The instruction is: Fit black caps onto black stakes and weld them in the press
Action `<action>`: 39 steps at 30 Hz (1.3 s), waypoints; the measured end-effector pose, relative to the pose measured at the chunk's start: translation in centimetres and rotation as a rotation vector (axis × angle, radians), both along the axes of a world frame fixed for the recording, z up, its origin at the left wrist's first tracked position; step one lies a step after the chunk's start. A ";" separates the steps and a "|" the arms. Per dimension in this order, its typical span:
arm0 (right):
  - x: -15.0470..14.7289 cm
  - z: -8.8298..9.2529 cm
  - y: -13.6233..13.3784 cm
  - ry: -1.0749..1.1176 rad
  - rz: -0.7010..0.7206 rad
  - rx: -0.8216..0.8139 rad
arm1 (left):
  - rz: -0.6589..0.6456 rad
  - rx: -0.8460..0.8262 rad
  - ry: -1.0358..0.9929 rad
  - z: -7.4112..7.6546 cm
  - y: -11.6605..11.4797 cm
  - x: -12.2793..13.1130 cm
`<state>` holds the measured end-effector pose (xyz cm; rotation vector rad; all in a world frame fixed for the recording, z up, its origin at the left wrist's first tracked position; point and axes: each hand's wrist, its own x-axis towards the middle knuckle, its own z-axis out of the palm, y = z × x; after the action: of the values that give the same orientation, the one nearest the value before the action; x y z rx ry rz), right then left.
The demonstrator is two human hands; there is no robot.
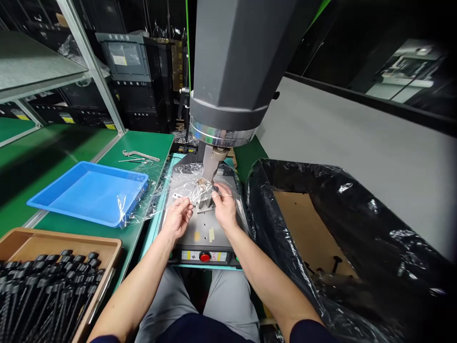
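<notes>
Both of my hands meet over the machine bed, just below the metal horn of the press. My left hand (pixel 179 218) has its fingertips pinched at the edge of a clear plastic sheet (pixel 162 183); what sits between them is too small to make out. Between finger and thumb, my right hand (pixel 224 207) grips a small black round-headed part (pixel 214 189) beside the fixture. The metal fixture block (pixel 204 205) stands between the hands, partly under plastic. Right above it hangs the metal horn (pixel 210 163) of the grey machine head (pixel 228 105).
At left, a blue tray (pixel 96 188) lies on the green bench, behind a brown tray (pixel 110 240) of black long-stemmed parts (pixel 46 281). A wrench (pixel 143 155) lies farther back. To the right stands a black-lined bin (pixel 271 209). A red button (pixel 204 257) faces me.
</notes>
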<state>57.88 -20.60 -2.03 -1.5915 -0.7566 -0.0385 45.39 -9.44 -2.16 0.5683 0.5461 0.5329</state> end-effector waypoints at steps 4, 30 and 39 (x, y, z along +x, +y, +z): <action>0.7 0.0 2.0 -0.004 -0.003 -0.012 | 0.001 0.008 -0.007 -0.2 0.5 0.5; 3.4 -1.4 0.4 0.605 0.261 0.047 | 0.056 0.080 0.011 -1.5 2.7 0.6; 6.1 -2.2 0.3 0.606 0.262 0.027 | 0.098 0.324 0.047 -2.5 5.6 0.6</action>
<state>63.95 -20.32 -4.23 -1.3593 -0.4736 0.5960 45.98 -3.88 -4.65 0.8668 0.5370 0.7087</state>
